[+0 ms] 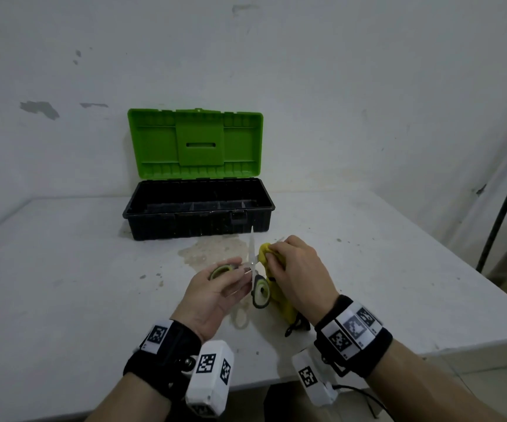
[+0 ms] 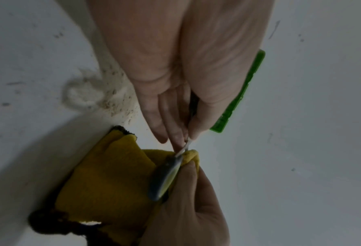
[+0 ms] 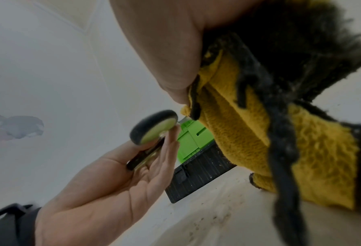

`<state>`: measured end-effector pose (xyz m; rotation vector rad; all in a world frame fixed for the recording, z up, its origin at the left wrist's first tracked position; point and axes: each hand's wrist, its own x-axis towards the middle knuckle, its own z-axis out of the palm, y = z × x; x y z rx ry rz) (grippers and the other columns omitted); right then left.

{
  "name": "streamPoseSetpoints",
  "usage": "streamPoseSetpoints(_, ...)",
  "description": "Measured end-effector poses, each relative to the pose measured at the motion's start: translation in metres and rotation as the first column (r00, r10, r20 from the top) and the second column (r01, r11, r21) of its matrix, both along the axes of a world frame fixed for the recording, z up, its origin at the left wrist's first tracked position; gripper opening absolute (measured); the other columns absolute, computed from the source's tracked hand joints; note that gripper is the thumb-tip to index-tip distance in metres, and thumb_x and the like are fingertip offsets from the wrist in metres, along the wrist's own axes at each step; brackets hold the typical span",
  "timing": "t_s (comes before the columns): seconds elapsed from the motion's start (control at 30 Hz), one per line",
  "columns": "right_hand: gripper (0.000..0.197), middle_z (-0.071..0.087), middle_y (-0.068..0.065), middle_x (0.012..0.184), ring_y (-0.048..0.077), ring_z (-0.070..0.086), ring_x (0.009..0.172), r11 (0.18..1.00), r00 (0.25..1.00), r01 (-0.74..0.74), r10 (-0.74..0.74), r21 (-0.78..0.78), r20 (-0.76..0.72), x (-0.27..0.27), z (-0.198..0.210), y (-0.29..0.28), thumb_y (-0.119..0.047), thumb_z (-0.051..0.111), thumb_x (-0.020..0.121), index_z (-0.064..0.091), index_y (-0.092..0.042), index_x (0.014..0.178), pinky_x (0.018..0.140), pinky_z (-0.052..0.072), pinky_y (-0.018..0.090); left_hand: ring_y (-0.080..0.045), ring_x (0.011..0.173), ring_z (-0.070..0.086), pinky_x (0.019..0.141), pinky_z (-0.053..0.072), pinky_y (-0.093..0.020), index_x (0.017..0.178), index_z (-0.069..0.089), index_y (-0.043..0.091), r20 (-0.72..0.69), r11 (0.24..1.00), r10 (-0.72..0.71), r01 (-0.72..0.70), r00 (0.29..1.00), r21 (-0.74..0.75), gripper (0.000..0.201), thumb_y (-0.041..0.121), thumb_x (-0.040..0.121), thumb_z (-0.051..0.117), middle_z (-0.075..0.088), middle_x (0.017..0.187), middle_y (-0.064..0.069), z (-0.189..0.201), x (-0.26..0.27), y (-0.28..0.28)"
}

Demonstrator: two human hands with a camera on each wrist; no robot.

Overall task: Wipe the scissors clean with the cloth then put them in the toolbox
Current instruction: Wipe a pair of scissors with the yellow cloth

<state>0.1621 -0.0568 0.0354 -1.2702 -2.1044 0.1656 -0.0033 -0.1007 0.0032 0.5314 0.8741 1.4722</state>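
Observation:
The scissors (image 1: 259, 293) have black-and-green loop handles and stand spread open above the table. My left hand (image 1: 215, 287) pinches one handle loop between thumb and fingers, and one bare blade (image 1: 251, 246) points toward the toolbox. My right hand (image 1: 294, 269) grips the yellow cloth with black trim (image 1: 264, 252), bunched around the other blade. The left wrist view shows the cloth (image 2: 103, 179) hanging to the table beside the free handle (image 2: 165, 176). The toolbox (image 1: 197, 222) sits just behind, its black base open and its green lid (image 1: 154, 147) upright.
The white table (image 1: 63, 284) carries a brownish stain (image 1: 212, 251) and grit between my hands and the toolbox. The wall stands close behind the box. A dark pole (image 1: 505, 193) leans past the table's right edge.

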Motion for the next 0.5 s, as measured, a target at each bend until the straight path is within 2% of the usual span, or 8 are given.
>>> streamPoseSetpoints(0.13, 0.023, 0.053, -0.004, 0.091, 0.017, 0.056, 0.077, 1.000, 0.999, 0.009, -0.009, -0.012, 0.033, -0.0003, 0.0004, 0.0012, -0.033, 0.051, 0.097, 0.068, -0.018, 0.094, 0.067, 0.051, 0.036, -0.028, 0.090, 0.075, 0.074, 0.062, -0.033, 0.114, 0.067, 0.003, -0.041, 0.997, 0.049, -0.046, 0.998, 0.059, 0.024, -0.004, 0.091, 0.064, 0.075, 0.099, -0.022, -0.0019, 0.0015, -0.0011)
streamPoseSetpoints(0.2, 0.024, 0.053, -0.004, 0.091, 0.017, 0.055, 0.077, 1.000, 0.998, 0.004, -0.003, -0.023, 0.056, -0.0021, -0.0019, 0.0005, -0.034, 0.049, 0.098, 0.068, -0.018, 0.095, 0.067, 0.050, 0.035, -0.033, 0.094, 0.075, 0.077, 0.062, -0.038, 0.107, 0.067, 0.003, -0.031, 0.992, 0.111, -0.109, 0.993, 0.063, 0.016, -0.001, 0.092, 0.064, 0.074, 0.095, -0.021, -0.0015, 0.0035, 0.0009)
streamPoseSetpoints(0.3, 0.027, 0.053, -0.004, 0.092, 0.016, 0.055, 0.077, 0.999, 0.996, -0.029, 0.031, -0.020, 0.085, -0.0056, -0.0054, -0.0022, -0.036, 0.047, 0.099, 0.068, -0.019, 0.096, 0.068, 0.051, 0.034, -0.031, 0.092, 0.076, 0.081, 0.061, -0.038, 0.097, 0.066, 0.000, -0.014, 0.986, 0.166, -0.166, 0.986, 0.031, 0.007, 0.005, 0.094, 0.064, 0.075, 0.089, -0.020, 0.0003, 0.0072, 0.0037)
streamPoseSetpoints(0.5, 0.024, 0.054, -0.004, 0.097, 0.015, 0.055, 0.081, 0.991, 0.987, -0.129, 0.125, 0.034, 0.105, -0.0060, -0.0017, -0.0020, -0.035, 0.049, 0.099, 0.068, -0.022, 0.104, 0.066, 0.051, 0.034, -0.021, 0.070, 0.070, 0.062, 0.059, -0.025, 0.089, 0.068, 0.003, -0.096, 0.978, 0.206, -0.207, 0.974, 0.007, 0.005, -0.001, 0.089, 0.069, 0.070, 0.084, -0.019, -0.0048, 0.0051, 0.0057)
